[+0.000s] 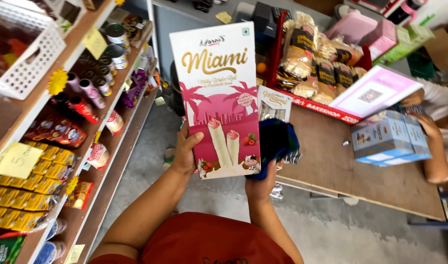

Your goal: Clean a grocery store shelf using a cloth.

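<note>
A tall pink and white box (219,98) of wafer rolls is held up in the middle of the frame, above the grey floor (150,161) and between the shelves (116,161) on the left and the wooden table (331,161) on the right. It is gripped near its lower left corner by the left hand (187,154), whose fingers are closed around the edge with the thumb on the printed front. The right hand (260,183) is closed on a dark blue and green cloth (277,142), which is pressed against the box's lower right edge; how the fingertips lie under the cloth cannot be told.

The box is held only at its bottom, with most of its length standing free above the grip. A tip or a slip out of the left hand could be expected if the cloth were pushed hard against that side, and a fall toward the floor would follow. The small pack (274,103) just behind the box's right edge, at the table's near corner, could be knocked off by a swing of the box.

The long axis of the box runs nearly top to bottom in the frame, leaning slightly, so that its top end points to the upper left. The printed front is turned toward the camera.
</note>
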